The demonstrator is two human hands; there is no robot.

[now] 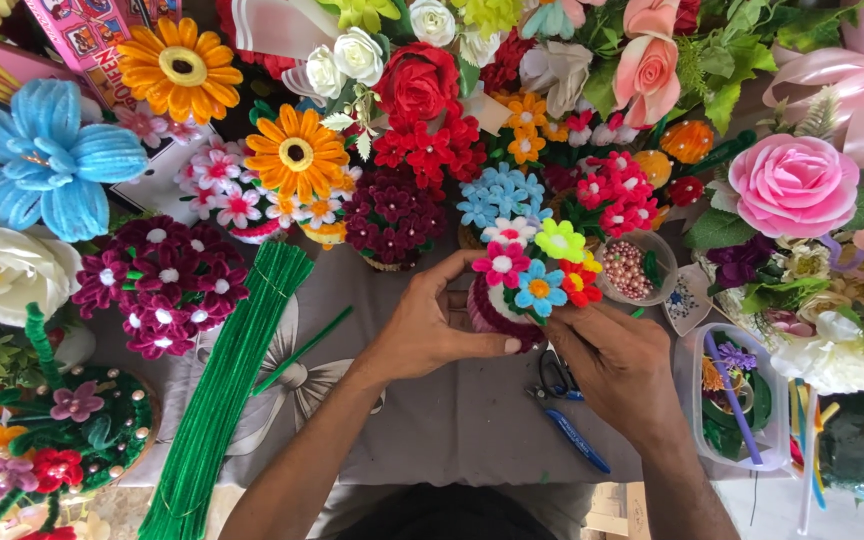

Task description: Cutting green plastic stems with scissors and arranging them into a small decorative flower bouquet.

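Dead centre of the table: both hands meet around one small flower pot (pixel 497 312), pinkish, sitting on the grey cloth (pixel 452 420).
Left hand: the left hand (pixel 430 330) comes in from 7 o'clock, fingers curled about halfway, thumb laid flat along the pot's near side, so it's cupping the pot from the left.
Right hand: the right hand (pixel 612 362) comes in from 5 o'clock, fingers bunched tight and touching the red flower (pixel 580 283) at the pot's 3 o'clock edge. Looks like a pinch, but the fingertips are tucked under the petals so I can't say for sure.
Pot flowers, counted: five showing: pink (pixel 501 264), blue (pixel 540 288), lime green (pixel 561 240), white (pixel 509 231) and that red one.
Under the right wrist: one pair of blue-handled scissors (pixel 564 412), lying flat, roughly 6 o'clock from the pot.
Green pipe cleaners: one big bundle (pixel 227 390) at 8 o'clock, plus one loose stem (pixel 304 350) just beside it.
Bead bowl: one clear bowl of pink beads (pixel 628 268) at 2 o'clock, near the pot.
Plastic tub: one clear tub (pixel 737 400) of scraps at 3 o'clock, well apart from the hands.
Orange daisies: two big ones (pixel 295 153) up at 11 o'clock.
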